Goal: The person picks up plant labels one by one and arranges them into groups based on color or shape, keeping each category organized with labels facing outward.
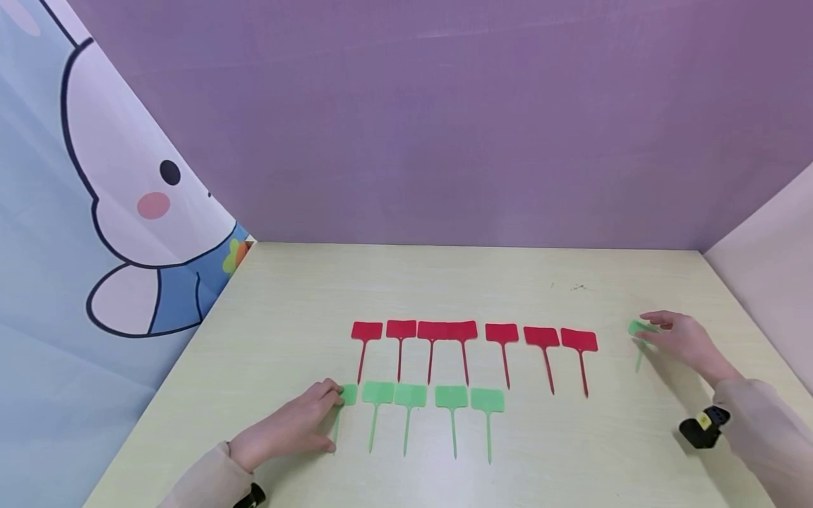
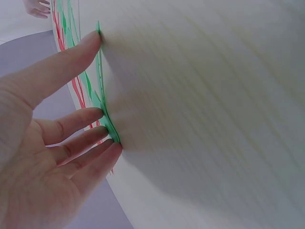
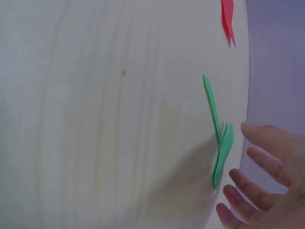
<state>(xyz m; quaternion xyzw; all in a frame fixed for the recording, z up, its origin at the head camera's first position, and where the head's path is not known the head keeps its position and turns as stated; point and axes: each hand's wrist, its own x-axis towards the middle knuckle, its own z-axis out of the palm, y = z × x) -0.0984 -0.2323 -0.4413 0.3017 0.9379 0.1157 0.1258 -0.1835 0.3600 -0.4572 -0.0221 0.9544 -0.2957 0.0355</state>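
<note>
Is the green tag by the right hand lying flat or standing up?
Lying flat. The green tag rests on the table, stem along the surface, beside the right hand.

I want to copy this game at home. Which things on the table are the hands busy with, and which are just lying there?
In use:
left hand on the end green tag of the green row
right hand at the lone green tag

Just lying there:
four other green tags
seven red tags

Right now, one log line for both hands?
left hand: open, touching leftmost green tag | right hand: open, at lone green tag | red tags: untouched
</note>
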